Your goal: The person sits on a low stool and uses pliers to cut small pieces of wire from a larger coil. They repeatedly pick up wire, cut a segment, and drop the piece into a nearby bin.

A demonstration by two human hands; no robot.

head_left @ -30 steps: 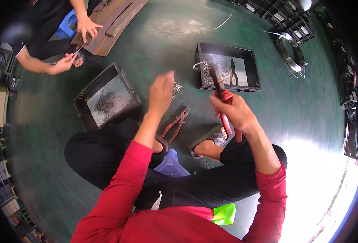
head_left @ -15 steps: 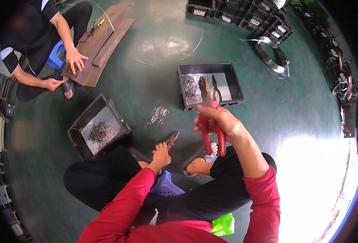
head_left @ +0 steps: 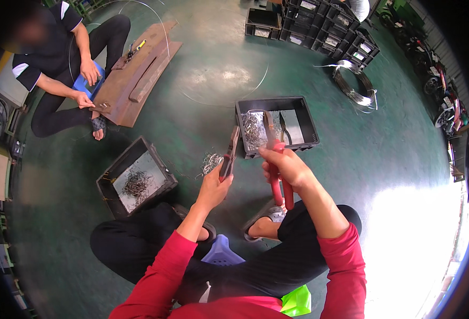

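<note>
My left hand [head_left: 213,187] is closed round the handles of a pair of pliers [head_left: 231,151], its dark jaws pointing up and away from me. Opposite it, my right hand [head_left: 294,171] grips large red-handled pliers [head_left: 277,183], handles slightly spread and metal jaws reaching over a black crate [head_left: 310,139]. In that crate lie bent wire pieces [head_left: 252,133] and another dark pair of pliers [head_left: 284,126]. A small pile of bent wire pieces [head_left: 211,162] is on the floor just beyond my left hand. Whether either tool's jaws hold wire is too small to tell.
A tilted black crate [head_left: 165,183] with a wire heap [head_left: 137,182] stands left of my knees. Far left, a person sits by a rusty metal beam [head_left: 155,64]. A wire coil [head_left: 354,87], stacked crates [head_left: 314,26] and motorbikes [head_left: 441,87] are to the right.
My left hand has risen from near my foot, bringing its pliers upright beside the right ones. My right hand stays nearly in place. The other person's hands have shifted at the beam.
</note>
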